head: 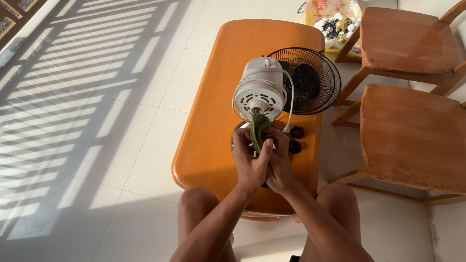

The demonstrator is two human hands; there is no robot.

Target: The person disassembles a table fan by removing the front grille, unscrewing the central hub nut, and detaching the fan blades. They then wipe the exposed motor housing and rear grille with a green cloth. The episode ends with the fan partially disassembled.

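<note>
A white fan motor housing (261, 90) stands on an orange wooden table (213, 121), its front shaft facing me. My left hand (248, 162) and my right hand (280, 162) are pressed together just below it. Both grip a green cloth (258, 130) that runs up to the shaft. A black wire fan guard (310, 80) leans behind the motor on the right. Two small black knobs (296, 138) lie on the table beside my right hand. The fan's base is mostly hidden by my hands.
Two wooden chairs (412, 131) stand close on the right of the table. A plastic bag of white bulbs and wires (335, 22) sits at the far edge. White tiled floor (97, 121) with striped sunlight spreads on the left. My knees are under the table's near edge.
</note>
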